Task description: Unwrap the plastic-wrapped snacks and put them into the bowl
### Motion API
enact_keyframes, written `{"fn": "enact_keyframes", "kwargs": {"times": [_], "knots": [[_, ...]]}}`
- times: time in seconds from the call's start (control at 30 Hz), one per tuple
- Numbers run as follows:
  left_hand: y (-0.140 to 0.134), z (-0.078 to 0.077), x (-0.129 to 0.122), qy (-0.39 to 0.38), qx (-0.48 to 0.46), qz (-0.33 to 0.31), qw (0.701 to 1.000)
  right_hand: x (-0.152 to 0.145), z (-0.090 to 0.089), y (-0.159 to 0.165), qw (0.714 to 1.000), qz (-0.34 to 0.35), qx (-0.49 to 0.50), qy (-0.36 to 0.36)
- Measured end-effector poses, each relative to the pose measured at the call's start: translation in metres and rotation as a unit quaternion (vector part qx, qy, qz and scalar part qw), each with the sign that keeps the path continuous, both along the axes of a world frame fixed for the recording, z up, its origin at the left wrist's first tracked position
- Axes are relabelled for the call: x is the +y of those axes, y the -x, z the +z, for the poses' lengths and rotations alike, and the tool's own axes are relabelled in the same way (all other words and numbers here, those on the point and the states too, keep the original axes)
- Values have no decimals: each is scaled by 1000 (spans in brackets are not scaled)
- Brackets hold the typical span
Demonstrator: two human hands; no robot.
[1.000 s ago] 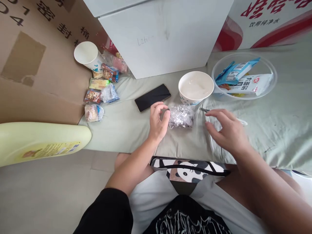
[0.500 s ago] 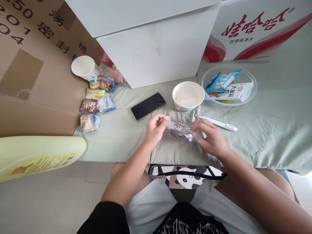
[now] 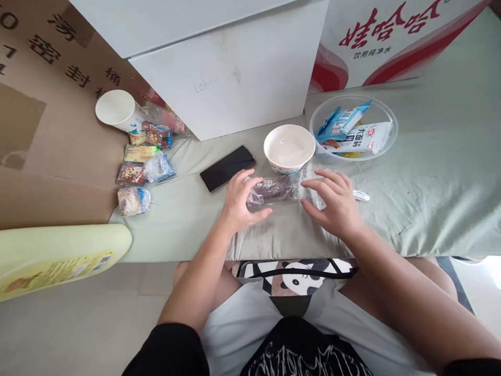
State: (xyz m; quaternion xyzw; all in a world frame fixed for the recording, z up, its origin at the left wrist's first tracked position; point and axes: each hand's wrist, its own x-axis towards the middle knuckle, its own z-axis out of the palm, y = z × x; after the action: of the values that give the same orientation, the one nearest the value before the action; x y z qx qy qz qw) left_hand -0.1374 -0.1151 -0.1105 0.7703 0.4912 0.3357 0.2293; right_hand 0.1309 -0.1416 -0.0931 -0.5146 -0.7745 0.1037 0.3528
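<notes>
A dark, elongated item in a clear plastic wrapper (image 3: pixel 273 189) lies on the green cloth surface, just in front of a white paper bowl (image 3: pixel 289 148). What the item inside is, I cannot tell. At the wrapper's left end is my left hand (image 3: pixel 241 200), open, thumb and fingers apart. My right hand (image 3: pixel 332 202), open as well with spread fingers, hovers by the right end. Partly hidden behind that hand is a white-handled knife or cutter (image 3: pixel 360 196). A black phone (image 3: pixel 227 168) lies to the left of the bowl.
A clear plastic bowl (image 3: pixel 394 130) with snack packets stands at the back right. Several small wrapped snacks (image 3: pixel 135 153) and a paper cup (image 3: pixel 116 109) are at the left. White boxes (image 3: pixel 230 83) rise behind; a yellow-green bottle-like container (image 3: pixel 66 256) is at the lower left.
Both hands have let go of the wrapped item, and their fingers have opened. It now lies nearer the paper bowl. The whole view has shifted slightly.
</notes>
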Motion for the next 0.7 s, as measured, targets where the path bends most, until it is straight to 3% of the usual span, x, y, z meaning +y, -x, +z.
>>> {"fn": "enact_keyframes", "kwargs": {"times": [0.1,0.2,0.3,0.4,0.47,0.53,0.6,0.63,0.7], "knots": [[0,7,-3,-36,75,-20,996,0,3,-2,993,-115,-6,-18],[-2,15,-8,-74,44,29,996,-5,8,-6,980,-190,38,-47],[-2,24,-18,3,-26,100,995,-12,9,-1,993,-71,89,27],[2,34,-29,214,-98,111,966,-15,7,9,980,61,63,180],[7,41,-34,327,-158,69,929,-15,6,14,962,71,46,261],[9,47,-36,366,-215,35,905,-15,6,16,943,48,78,320],[8,53,-37,355,-272,21,894,-17,7,16,904,43,168,390],[6,54,-38,344,-308,13,887,-19,8,17,870,51,229,433],[1,54,-39,323,-400,5,858,-24,8,21,774,74,360,516]]}}
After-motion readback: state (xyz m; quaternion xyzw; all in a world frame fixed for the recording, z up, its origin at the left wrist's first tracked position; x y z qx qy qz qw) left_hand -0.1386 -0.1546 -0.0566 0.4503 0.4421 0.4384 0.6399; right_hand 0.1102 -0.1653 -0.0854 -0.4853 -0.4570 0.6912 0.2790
